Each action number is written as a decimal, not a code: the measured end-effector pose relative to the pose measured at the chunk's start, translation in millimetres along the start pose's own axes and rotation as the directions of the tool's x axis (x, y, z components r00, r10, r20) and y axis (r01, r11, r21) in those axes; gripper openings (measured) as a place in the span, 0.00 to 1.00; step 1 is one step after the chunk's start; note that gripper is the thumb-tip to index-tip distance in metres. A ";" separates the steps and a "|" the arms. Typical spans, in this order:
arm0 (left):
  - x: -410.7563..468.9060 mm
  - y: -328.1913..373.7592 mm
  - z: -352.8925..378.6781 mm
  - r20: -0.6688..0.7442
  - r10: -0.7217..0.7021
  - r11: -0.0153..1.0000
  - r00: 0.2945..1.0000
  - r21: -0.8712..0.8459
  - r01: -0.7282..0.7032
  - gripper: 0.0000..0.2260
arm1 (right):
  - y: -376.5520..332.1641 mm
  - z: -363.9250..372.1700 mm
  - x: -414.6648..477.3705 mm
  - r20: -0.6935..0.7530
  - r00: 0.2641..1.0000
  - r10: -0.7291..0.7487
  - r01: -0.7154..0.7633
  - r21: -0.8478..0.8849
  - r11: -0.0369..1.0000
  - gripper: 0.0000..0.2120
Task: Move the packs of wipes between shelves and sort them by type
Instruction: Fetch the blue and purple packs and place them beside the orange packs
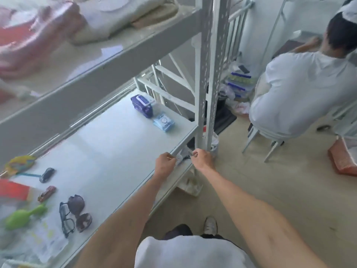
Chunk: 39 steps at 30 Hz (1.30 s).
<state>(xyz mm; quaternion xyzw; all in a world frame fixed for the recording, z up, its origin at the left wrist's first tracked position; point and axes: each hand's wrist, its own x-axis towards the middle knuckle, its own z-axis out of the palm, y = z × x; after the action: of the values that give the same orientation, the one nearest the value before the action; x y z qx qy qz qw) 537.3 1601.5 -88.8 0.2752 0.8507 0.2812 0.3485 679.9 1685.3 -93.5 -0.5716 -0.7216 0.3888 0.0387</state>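
A purple pack of wipes (143, 104) lies at the far right end of the middle shelf (108, 144). A light blue pack of wipes (163, 122) lies just in front of it. My left hand (165, 165) and my right hand (202, 158) reach below the shelf's front edge near the white upright post (207, 74). Together they pinch a small white pack (184, 154) that is mostly hidden under the shelf edge. Both sets of fingers are closed on it.
Sunglasses (80, 211), dark-framed glasses (66, 219), toy cars (47, 174), a green toy (23, 217) and papers lie at the shelf's left end. Folded bags (119, 18) fill the upper shelf. A person in white (301, 89) sits on a stool at right. An orange bag (343, 159) lies on the floor.
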 end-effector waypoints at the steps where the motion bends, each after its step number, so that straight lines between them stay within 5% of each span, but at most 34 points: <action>1: 10.1 3.9 -4.0 -0.029 -0.041 0.998 0.999 -0.041 0.040 0.08 | -8.9 -1.9 12.2 0.033 0.999 -0.015 0.015 0.006 1.000 0.12; 11: 144.8 11.1 -29.9 -0.161 -0.317 0.804 0.935 -0.568 0.175 0.15 | -77.7 -10.7 118.0 0.049 0.994 -0.096 0.089 0.120 0.989 0.16; 17: 198.3 32.6 -28.6 -0.128 -0.408 0.762 0.904 -0.593 0.260 0.27 | -107.6 -2.6 165.9 0.071 0.985 -0.156 0.148 0.105 0.983 0.21; 25: 175.5 44.6 -24.6 0.089 -0.355 0.687 0.931 -0.650 0.324 0.17 | -108.2 14.5 176.8 0.206 0.975 -0.088 0.026 0.284 0.958 0.16; 28: 133.2 20.5 -34.9 0.129 -0.325 0.587 0.937 -0.750 0.306 0.18 | -91.0 42.2 186.0 0.342 0.938 -0.054 -0.078 0.360 0.930 0.25; 30: 96.6 -1.4 -42.8 0.119 -0.318 0.500 0.941 -0.822 0.273 0.18 | -104.9 53.4 157.3 0.459 0.884 -0.091 -0.064 0.311 0.948 0.28; 33: 29.8 -53.5 -54.7 0.088 -0.374 0.328 0.923 -0.919 0.220 0.18 | -133.2 76.6 94.7 0.659 0.736 -0.158 0.016 0.216 0.976 0.16; 39: -134.7 -175.8 -68.0 -0.052 -0.504 0.146 0.862 -0.989 0.026 0.24 | -164.9 162.7 -52.9 0.935 0.317 -0.162 0.164 0.115 0.980 0.08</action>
<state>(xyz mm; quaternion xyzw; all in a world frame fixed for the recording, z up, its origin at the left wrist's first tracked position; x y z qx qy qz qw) 520.2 1371.1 -106.9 -0.2246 0.5628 0.7297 0.3169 485.7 1548.6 -86.2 -0.1673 -0.6655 0.6402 -0.3455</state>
